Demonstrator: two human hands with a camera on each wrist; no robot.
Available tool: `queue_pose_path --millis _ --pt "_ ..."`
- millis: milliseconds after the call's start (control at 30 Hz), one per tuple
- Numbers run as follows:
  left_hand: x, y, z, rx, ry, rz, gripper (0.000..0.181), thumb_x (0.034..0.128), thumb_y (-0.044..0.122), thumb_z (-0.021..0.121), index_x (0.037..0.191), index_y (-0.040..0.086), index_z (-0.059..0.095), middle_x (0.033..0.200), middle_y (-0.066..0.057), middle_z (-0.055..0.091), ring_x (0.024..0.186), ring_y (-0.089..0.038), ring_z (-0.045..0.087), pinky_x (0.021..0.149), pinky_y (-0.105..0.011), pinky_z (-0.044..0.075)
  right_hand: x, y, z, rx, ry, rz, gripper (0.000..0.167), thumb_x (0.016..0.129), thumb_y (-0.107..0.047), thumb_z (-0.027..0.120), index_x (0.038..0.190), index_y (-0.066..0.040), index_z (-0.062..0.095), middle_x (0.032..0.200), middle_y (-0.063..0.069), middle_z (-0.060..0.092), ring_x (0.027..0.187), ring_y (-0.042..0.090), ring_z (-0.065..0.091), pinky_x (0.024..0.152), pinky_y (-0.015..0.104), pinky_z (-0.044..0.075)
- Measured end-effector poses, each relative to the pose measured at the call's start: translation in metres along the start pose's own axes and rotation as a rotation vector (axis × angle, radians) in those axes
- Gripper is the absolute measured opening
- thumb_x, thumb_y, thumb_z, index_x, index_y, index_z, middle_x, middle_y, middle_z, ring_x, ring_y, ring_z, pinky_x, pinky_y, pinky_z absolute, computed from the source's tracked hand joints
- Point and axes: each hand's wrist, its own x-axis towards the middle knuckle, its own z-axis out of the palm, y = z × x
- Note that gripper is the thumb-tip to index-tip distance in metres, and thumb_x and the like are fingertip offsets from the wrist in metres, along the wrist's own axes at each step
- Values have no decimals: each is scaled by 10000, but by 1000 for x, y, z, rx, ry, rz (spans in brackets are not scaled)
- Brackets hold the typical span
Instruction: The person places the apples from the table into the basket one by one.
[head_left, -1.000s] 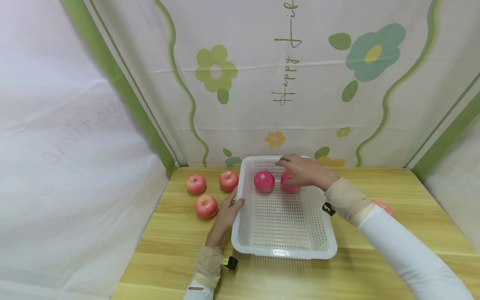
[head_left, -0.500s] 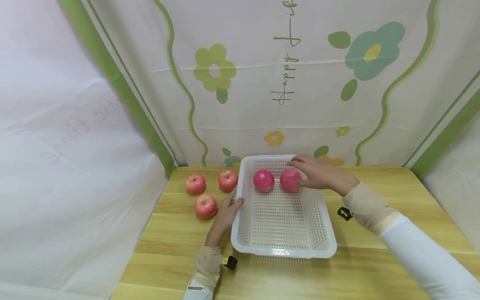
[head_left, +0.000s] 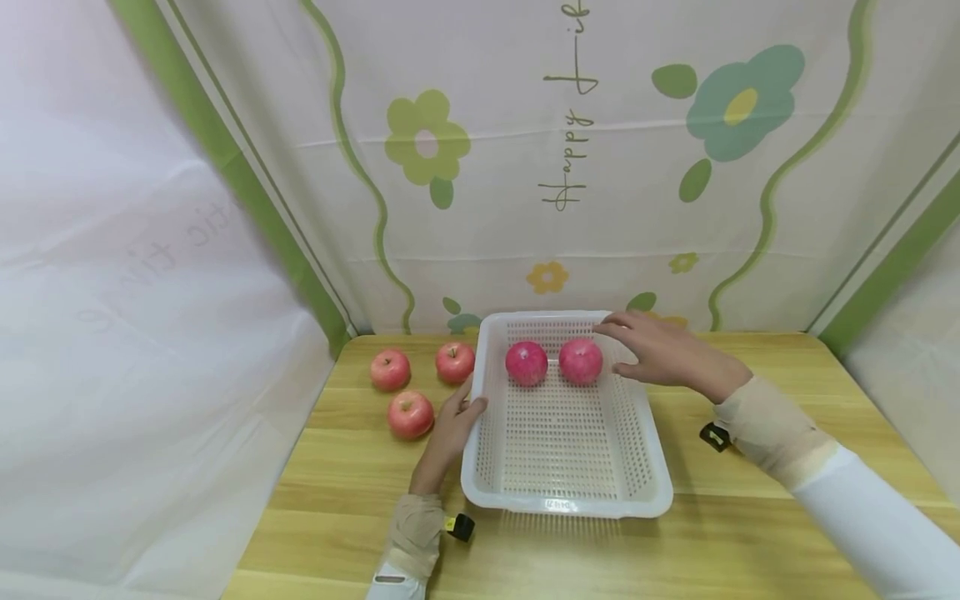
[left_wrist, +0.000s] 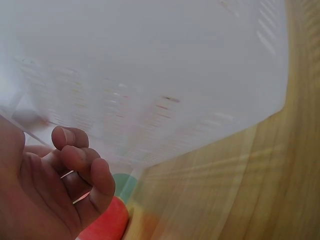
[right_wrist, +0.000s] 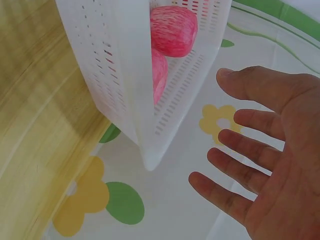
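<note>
A white perforated plastic basket stands on the table, with two deep-pink apples side by side near its far end. The left one is darker than the right one. My left hand holds the basket's left rim, thumb on top; the left wrist view shows its fingers curled below the rim. Over the basket's far right corner is my right hand, its fingers spread and holding nothing. In the right wrist view that hand is apart from both the basket and the apples.
Three red apples lie on the wooden table left of the basket: one far left, one by the rim, one nearer. A flower-printed white curtain rises behind the table.
My right hand has come off the right-hand apple and moved right, uncovering that apple in the basket. The left hand keeps its hold on the rim.
</note>
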Motion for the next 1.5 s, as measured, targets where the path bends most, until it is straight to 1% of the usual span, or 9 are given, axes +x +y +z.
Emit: queue_pose_path --millis 133,333,500,667,833,967,1067,1300,1500 --pt "1 -2 0 4 -1 7 636 1065 243 596 1663 173 391 1184 -387 711 987 -505 761 746 -467 674 -9 1 -3 0 -4 12 616 921 -191 825 1472 -36 598 1422 178 617 1304 412 590 993 582 568" --pt "0 -1 0 -5 -8 3 639 1069 249 596 1666 168 383 1189 -383 711 985 -509 760 754 -477 673 -21 4 -6 7 4 25 626 921 -194 831 1473 -19 593 1430 201 617 1335 430 576 1052 609 537" --pt "0 -2 2 -7 -10 4 633 1080 251 578 1671 157 369 1199 -394 702 986 -515 757 767 -514 669 -31 10 -7 16 12 42 629 911 -187 840 1464 -7 599 1445 210 609 1341 443 567 1085 630 513" --pt "-1 -1 1 -16 -13 8 634 1076 258 587 1670 182 377 1199 -387 706 992 -509 760 767 -502 670 -43 15 -9 14 21 54 641 911 -183 838 1475 -6 592 1466 197 594 1360 446 546 1059 635 530" --pt "0 -2 1 -10 -15 11 632 1075 263 587 1668 185 383 1190 -383 711 988 -496 764 769 -495 671 -55 18 -10 -4 24 77 639 914 -196 834 1472 -2 590 1454 227 605 1369 467 536 1059 647 525" --pt "0 -3 0 -1 -20 9 633 1075 272 580 1670 187 379 1184 -375 714 986 -483 768 763 -474 673 -63 21 -10 -9 56 65 636 900 -184 842 1457 2 598 1431 230 612 1344 460 552 1045 644 531" --pt "0 -3 0 2 -19 3 632 1074 280 580 1669 199 384 1196 -374 710 992 -483 767 758 -465 674 -69 24 -10 -19 64 64 640 897 -184 849 1460 -9 600 1421 215 615 1326 443 568 1027 632 547" --pt "0 -2 0 -12 -21 6 635 1073 272 579 1670 187 379 1220 -387 699 1012 -505 758 773 -485 672 -80 28 -10 -20 14 128 640 933 -230 825 1488 -28 578 1442 223 603 1331 460 568 1023 653 540" --pt "-1 1 -1 -23 -17 3 635 1074 267 593 1668 185 383 1246 -383 694 1027 -510 753 792 -519 667 -91 34 -7 -23 -1 161 642 936 -240 822 1487 -22 576 1463 219 586 1347 469 547 1004 655 546"
